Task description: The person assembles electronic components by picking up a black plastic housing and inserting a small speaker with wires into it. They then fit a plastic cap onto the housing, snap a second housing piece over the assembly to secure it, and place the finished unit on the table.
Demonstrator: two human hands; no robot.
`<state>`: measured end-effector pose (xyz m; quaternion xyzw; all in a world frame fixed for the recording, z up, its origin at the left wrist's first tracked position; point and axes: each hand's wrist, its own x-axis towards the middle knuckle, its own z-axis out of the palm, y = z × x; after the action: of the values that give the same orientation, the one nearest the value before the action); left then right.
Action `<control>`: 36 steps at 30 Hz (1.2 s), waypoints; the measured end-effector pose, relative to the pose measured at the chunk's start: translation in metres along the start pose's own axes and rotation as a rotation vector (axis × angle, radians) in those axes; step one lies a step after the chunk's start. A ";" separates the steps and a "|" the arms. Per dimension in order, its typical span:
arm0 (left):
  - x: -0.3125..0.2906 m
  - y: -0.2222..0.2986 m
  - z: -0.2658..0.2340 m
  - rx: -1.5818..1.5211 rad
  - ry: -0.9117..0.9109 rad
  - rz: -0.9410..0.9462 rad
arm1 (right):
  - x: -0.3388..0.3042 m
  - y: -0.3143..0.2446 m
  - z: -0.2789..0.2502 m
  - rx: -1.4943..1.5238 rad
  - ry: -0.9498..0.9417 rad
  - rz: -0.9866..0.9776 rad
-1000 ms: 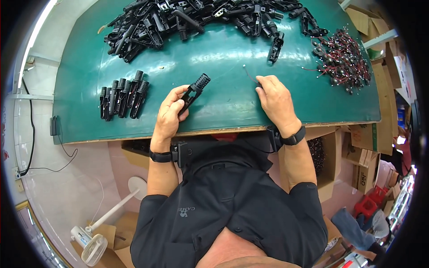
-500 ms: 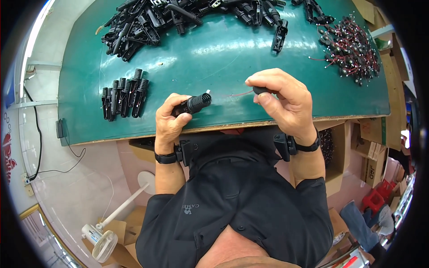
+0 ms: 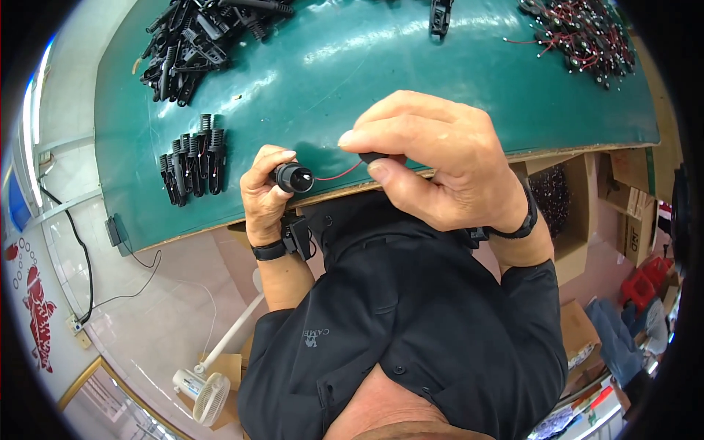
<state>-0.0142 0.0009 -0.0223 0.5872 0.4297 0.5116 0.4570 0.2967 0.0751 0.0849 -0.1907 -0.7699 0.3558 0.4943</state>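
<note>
Bridging both hands — red wire — black tube in left

Two hands, left hand and right hand, have one item apiece: a black casing and a dark round piece with one red wire showing. On the counter, one lone casing lies at one o'clock, at least six grouped casings near ten. The casing heap toward eleven and the wired heap at two overlap beyond counting.
</note>
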 end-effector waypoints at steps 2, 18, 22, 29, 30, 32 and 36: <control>0.000 -0.001 0.002 -0.031 0.020 -0.031 | -0.001 0.002 0.004 0.002 0.011 0.002; 0.004 -0.006 0.010 0.009 -0.006 -0.070 | -0.003 0.019 0.019 -0.013 -0.019 -0.033; 0.003 -0.005 0.009 0.022 -0.002 -0.072 | -0.003 0.021 0.022 0.001 -0.042 -0.034; 0.006 0.011 -0.001 0.068 -0.049 -0.066 | 0.001 0.017 0.032 0.059 -0.054 -0.018; 0.006 0.015 -0.004 0.085 -0.079 -0.074 | -0.002 0.016 0.035 0.040 -0.051 0.026; 0.006 0.022 -0.007 0.104 -0.082 -0.065 | -0.005 0.017 0.039 -0.001 -0.057 0.103; 0.000 0.031 -0.009 0.056 -0.044 -0.061 | -0.013 0.016 0.047 -0.082 -0.117 0.198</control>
<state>-0.0216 -0.0043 0.0083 0.5977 0.4513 0.4720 0.4650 0.2596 0.0608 0.0526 -0.2646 -0.7888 0.3815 0.4028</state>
